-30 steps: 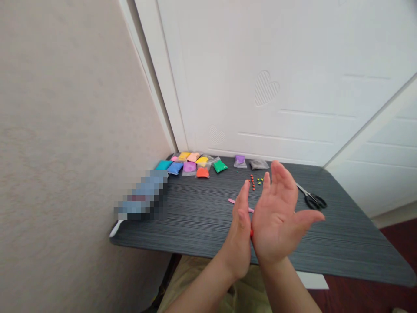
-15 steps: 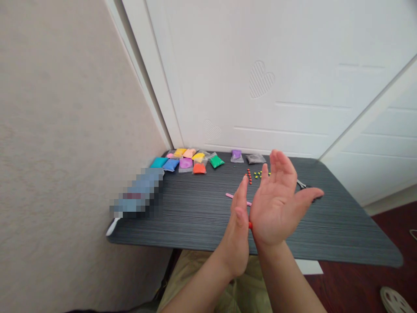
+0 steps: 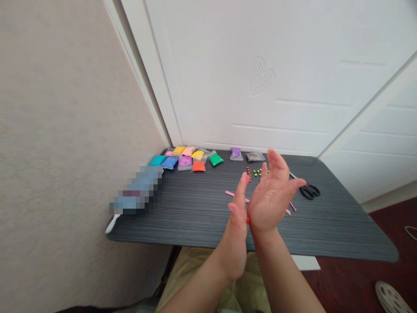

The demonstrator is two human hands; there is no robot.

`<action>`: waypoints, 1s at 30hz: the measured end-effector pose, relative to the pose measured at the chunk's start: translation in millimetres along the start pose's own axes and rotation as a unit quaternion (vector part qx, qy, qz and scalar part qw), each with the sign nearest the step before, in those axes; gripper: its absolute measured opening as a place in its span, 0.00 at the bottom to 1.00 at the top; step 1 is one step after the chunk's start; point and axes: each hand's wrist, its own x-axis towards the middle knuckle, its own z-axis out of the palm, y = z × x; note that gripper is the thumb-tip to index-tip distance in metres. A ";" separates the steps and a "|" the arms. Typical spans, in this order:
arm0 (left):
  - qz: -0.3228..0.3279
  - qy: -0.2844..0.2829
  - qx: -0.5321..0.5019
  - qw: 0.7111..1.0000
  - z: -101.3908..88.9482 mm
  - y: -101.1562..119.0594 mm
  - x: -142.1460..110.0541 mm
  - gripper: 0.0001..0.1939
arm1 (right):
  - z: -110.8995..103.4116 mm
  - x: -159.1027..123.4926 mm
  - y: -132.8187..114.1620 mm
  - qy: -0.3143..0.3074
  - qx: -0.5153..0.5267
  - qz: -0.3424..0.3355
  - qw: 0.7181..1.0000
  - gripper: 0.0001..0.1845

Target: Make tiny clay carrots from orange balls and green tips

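Note:
A small red clay ball [image 3: 248, 220] is pinched between the heels of my two palms, above the front part of the table. On its left, my left hand [image 3: 239, 226] is held upright and edge-on with its fingers straight. My right hand [image 3: 271, 200] presses from the other side, palm partly turned up and fingers stretched out, thumb pointing right. Behind the hands lie a row of red clay bits [image 3: 248, 171] and several yellow and green bits [image 3: 257, 172], partly covered by my right hand. A pink modelling tool [image 3: 232, 194] runs under my hands.
Bags of coloured clay [image 3: 185, 162] lie along the table's back left, with a purple bag [image 3: 236, 154] and a grey bag [image 3: 255, 156] further right. Scissors [image 3: 309, 191] with black handles rest at the right. A blurred-out item [image 3: 138, 191] sits at the left edge.
My right hand has shifted slightly left and turned, showing more of the scissors and the pink tools behind it. The red ball stays between the palms.

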 end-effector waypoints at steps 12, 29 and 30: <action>-0.012 0.032 -0.001 0.999 -0.2 -2.6 2.5 0.30 | -0.2 2.2 0.6 0.008 -0.018 -0.025 1.000 0.33; -0.028 0.026 -0.108 0.993 -2.7 -5.7 7.5 0.31 | -1.8 -7.7 10.6 0.002 -0.054 -0.090 0.994 0.30; -0.021 0.029 -0.107 0.994 -2.4 -4.7 7.6 0.30 | -1.7 -10.4 9.2 0.000 -0.051 -0.085 0.995 0.30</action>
